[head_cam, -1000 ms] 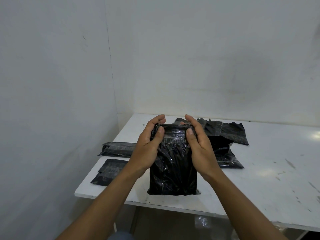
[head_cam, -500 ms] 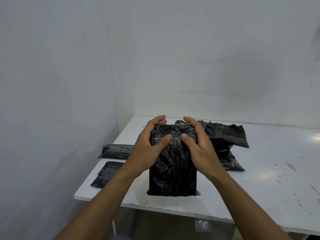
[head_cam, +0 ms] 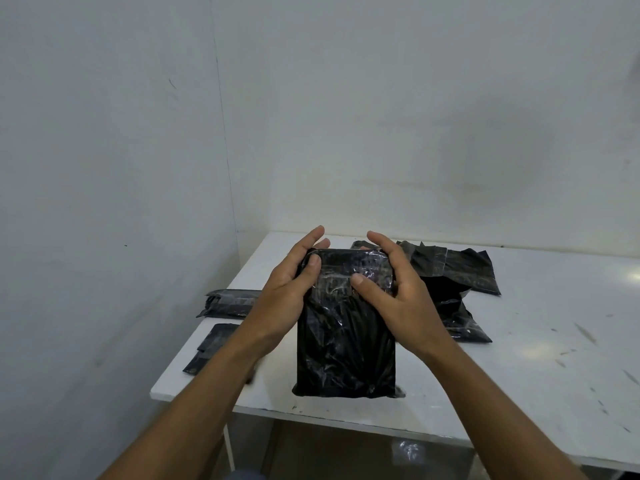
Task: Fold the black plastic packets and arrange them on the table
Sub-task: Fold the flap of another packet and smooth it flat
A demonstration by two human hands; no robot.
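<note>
Black plastic packet (head_cam: 346,341) upright near front edge of table (head_cam: 519,358), bottom on surface, top rolled over. Gripped at top-left by left hand (head_cam: 287,292), thumb in front, fingers behind. Gripped at top-right by right hand (head_cam: 398,292), thumb pressed on front face, fingers curled over top. Loose pile of packets (head_cam: 457,271) behind, toward back edge. Folded packet (head_cam: 230,301) by left edge; flat packet (head_cam: 211,344) at front-left corner.

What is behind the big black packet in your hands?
A pile of black packets on the white table; the held packet and right hand cover part of it.
</note>
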